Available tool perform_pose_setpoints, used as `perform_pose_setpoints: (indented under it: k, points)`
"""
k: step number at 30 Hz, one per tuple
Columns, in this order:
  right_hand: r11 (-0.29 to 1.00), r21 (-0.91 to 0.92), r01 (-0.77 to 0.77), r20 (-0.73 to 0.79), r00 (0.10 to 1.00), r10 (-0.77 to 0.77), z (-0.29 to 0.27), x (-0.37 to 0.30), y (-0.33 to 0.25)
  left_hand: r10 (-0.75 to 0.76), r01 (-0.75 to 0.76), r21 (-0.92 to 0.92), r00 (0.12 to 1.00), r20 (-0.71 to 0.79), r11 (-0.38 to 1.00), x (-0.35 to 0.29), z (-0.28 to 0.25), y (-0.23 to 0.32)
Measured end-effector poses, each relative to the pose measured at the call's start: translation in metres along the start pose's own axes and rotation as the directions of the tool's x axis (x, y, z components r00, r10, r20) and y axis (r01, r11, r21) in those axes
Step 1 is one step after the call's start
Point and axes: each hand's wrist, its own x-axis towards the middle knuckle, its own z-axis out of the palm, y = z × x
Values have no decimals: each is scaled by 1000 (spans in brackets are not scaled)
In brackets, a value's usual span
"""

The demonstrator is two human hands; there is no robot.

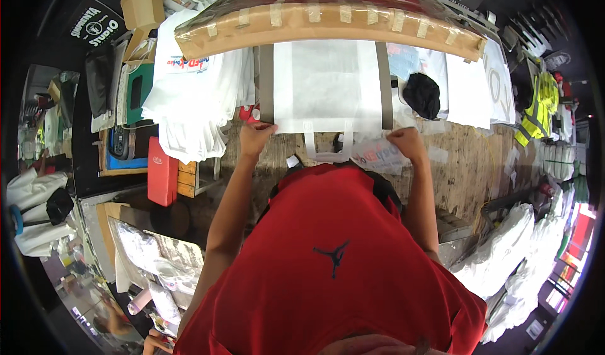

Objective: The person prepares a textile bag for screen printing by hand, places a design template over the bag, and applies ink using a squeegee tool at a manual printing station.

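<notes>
A white tote bag (324, 84) with two loop handles lies flat over a grey-brown board (267, 84), its handles hanging off the near edge. My left hand (257, 139) is closed, pinching the bag's near left corner. At the near right corner my right hand (408, 143) is also closed, its fingertips against the bag's edge; how much cloth they hold is hard to see. Above the bag's far end hangs a wooden frame (334, 24) edged with strips of tape, hiding that end.
Stacked white bags (201, 90) sit left of the board, with a red box (162, 171) below them. A black crumpled cloth (421, 96) and more white bags (466, 90) lie to the right. Bundled white bags (504, 248) fill the lower right, beyond a worn wooden floor (466, 178).
</notes>
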Motion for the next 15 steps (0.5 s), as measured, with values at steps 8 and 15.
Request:
perform_pose_setpoints:
  k: [8, 15]
  points:
    - [979, -7, 205, 252, 948, -196, -123, -61, -172, -26, 26, 17, 1000, -12, 1000, -1, -4, 7]
    - [490, 349, 799, 29, 514, -858, -73, -9, -264, -40, 40, -3, 998, 49, 999, -4, -16, 9]
